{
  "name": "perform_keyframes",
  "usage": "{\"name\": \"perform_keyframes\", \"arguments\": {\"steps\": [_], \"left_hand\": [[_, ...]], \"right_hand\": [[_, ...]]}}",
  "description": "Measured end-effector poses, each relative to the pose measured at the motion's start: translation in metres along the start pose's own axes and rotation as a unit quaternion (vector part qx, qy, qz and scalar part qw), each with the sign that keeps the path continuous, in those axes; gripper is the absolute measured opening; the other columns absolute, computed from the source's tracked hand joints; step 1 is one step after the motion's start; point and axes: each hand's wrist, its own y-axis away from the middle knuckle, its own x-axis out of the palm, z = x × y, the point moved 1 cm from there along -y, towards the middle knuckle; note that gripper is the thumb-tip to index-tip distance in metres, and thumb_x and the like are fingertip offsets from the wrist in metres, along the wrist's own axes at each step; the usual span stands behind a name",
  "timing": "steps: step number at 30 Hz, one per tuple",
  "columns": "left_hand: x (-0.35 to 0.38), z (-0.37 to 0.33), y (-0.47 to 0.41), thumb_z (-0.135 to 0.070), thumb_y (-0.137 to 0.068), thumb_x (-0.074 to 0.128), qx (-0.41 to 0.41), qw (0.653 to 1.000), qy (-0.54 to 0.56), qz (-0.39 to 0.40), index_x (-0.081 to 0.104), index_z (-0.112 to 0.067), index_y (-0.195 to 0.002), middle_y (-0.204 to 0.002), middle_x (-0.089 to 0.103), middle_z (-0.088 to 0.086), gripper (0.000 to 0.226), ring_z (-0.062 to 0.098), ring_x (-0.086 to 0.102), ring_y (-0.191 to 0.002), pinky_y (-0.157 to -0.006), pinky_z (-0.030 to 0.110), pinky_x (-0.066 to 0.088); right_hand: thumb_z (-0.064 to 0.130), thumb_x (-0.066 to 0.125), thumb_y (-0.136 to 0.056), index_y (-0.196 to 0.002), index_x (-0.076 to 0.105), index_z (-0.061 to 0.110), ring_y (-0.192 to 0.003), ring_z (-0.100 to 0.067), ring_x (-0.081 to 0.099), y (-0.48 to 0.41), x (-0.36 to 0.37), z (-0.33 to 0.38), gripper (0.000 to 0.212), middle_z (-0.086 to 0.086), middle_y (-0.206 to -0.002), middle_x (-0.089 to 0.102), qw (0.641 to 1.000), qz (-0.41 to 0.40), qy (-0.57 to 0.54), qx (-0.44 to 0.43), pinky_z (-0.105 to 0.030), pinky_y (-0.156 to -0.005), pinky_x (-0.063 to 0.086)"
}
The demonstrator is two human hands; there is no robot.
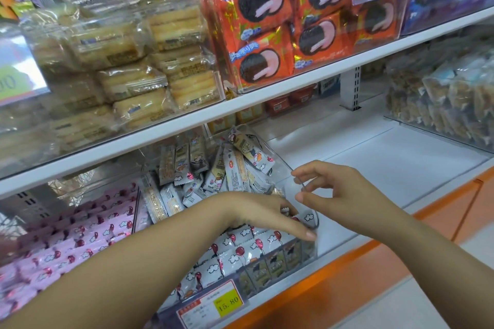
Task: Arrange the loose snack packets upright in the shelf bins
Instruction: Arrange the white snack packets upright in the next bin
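Observation:
A clear plastic bin [284,161] on the lower shelf holds white snack packets printed with red balloons. Those in the front rows [242,251] stand upright. Behind them, more packets [240,168] lie heaped and leaning at mixed angles. My left hand [267,215] reaches into the bin from the left, its straight fingers lying on the upright packets by the bin's right wall. My right hand [336,189] hovers at the right wall's rim with fingers loosely curled, thumb and forefinger apart, holding nothing.
Pink packets [80,232] fill the bin to the left. A price tag [213,304] hangs on the bin's front. To the right is bare white shelf board [387,168], then a bin of brown snacks [441,99]. The upper shelf's edge [240,107] overhangs close above.

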Motion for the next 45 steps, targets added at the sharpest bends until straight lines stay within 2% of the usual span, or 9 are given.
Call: {"name": "perform_keyframes", "arguments": {"steps": [7, 10, 14, 19, 21, 27, 33, 39, 45], "left_hand": [[0.010, 0.023, 0.009, -0.047, -0.078, 0.073, 0.053, 0.983, 0.148, -0.090, 0.041, -0.033, -0.137, -0.148, 0.037, -0.006, 0.069, 0.012, 0.036, -0.134, -0.113, 0.032, 0.028], [0.008, 0.030, 0.015, -0.044, -0.069, 0.078, 0.065, 0.963, 0.226, -0.130, 0.040, -0.037, -0.138, -0.126, 0.058, -0.001, 0.079, 0.008, 0.055, -0.117, -0.108, 0.031, 0.038], [0.006, 0.033, 0.016, -0.014, -0.086, 0.069, 0.086, 0.933, 0.292, -0.190, 0.039, -0.028, -0.141, -0.094, 0.070, -0.012, 0.065, 0.004, 0.066, -0.096, -0.085, 0.013, 0.047], [0.003, 0.024, 0.007, -0.021, -0.087, 0.069, 0.053, 0.942, 0.158, -0.291, 0.051, -0.027, -0.134, -0.088, 0.069, -0.009, 0.051, 0.008, 0.061, -0.075, -0.059, 0.014, 0.044], [0.001, 0.018, 0.003, -0.031, -0.083, 0.072, 0.041, 0.942, 0.120, -0.310, 0.056, -0.026, -0.130, -0.092, 0.066, -0.006, 0.050, 0.006, 0.055, -0.072, -0.058, 0.015, 0.039], [0.000, 0.008, 0.001, -0.036, -0.083, 0.071, 0.041, 0.923, -0.013, -0.383, 0.066, -0.023, -0.104, -0.058, 0.053, -0.014, 0.026, 0.006, 0.052, -0.058, -0.059, 0.024, 0.044], [-0.002, 0.015, 0.027, -0.034, -0.084, 0.069, 0.079, 0.915, 0.046, -0.392, 0.061, -0.032, -0.110, -0.062, 0.065, -0.013, 0.028, -0.007, 0.057, -0.057, -0.069, 0.018, 0.051], [0.005, 0.030, 0.063, -0.016, -0.084, 0.070, 0.166, 0.873, 0.162, -0.429, 0.061, -0.034, -0.106, -0.066, 0.061, -0.013, 0.030, -0.001, 0.054, -0.057, -0.065, 0.010, 0.044], [0.013, 0.046, 0.083, -0.005, -0.079, 0.072, 0.223, 0.820, 0.143, -0.508, 0.058, -0.041, -0.102, -0.079, 0.062, -0.009, 0.045, 0.004, 0.065, -0.073, -0.072, 0.008, 0.045]], "right_hand": [[0.032, 0.070, -0.082, -0.110, 0.060, 0.039, -0.095, 0.016, 0.053, 0.001, 0.002, -0.001, 0.030, 0.022, -0.100, 0.060, 1.000, 0.008, 0.003, 0.009, -0.003, -0.068, 0.041], [0.033, 0.070, -0.082, -0.107, 0.060, 0.041, -0.095, 0.017, 0.053, 0.001, 0.000, 0.000, 0.028, 0.021, -0.097, 0.060, 1.000, 0.011, -0.008, 0.012, -0.002, -0.069, 0.041], [0.029, 0.068, -0.084, -0.099, 0.058, 0.046, -0.094, 0.015, 0.055, 0.000, 0.001, 0.001, 0.025, 0.021, -0.102, 0.061, 1.000, 0.009, -0.006, 0.012, -0.004, -0.068, 0.044], [0.013, 0.060, -0.087, -0.098, 0.063, 0.041, -0.090, 0.012, 0.058, 0.000, 0.002, 0.001, 0.030, 0.019, -0.107, 0.062, 1.000, -0.004, 0.001, 0.012, -0.016, -0.072, 0.051], [0.011, 0.060, -0.086, -0.096, 0.063, 0.042, -0.089, 0.010, 0.059, -0.001, 0.002, 0.002, 0.032, 0.017, -0.106, 0.063, 1.000, -0.006, 0.002, 0.014, -0.018, -0.074, 0.052], [0.010, 0.060, -0.085, -0.095, 0.063, 0.042, -0.089, 0.009, 0.059, 0.000, 0.002, 0.004, 0.034, 0.018, -0.104, 0.063, 1.000, -0.003, 0.000, 0.011, -0.012, -0.075, 0.050], [0.016, 0.059, -0.090, -0.105, 0.063, 0.037, -0.088, 0.026, 0.049, 0.002, -0.002, 0.003, 0.025, 0.027, -0.093, 0.058, 1.000, 0.008, 0.014, 0.009, 0.002, -0.070, 0.039], [0.030, 0.061, -0.089, -0.110, 0.053, 0.047, -0.104, 0.015, 0.047, -0.002, 0.001, 0.001, 0.028, 0.029, -0.109, 0.051, 0.998, -0.015, 0.048, -0.027, -0.006, -0.083, 0.040], [0.042, 0.058, -0.087, -0.124, 0.043, 0.052, -0.107, 0.023, 0.039, -0.002, 0.007, 0.003, 0.040, 0.035, -0.118, 0.043, 1.000, 0.008, -0.016, -0.003, -0.007, -0.084, 0.037]]}}
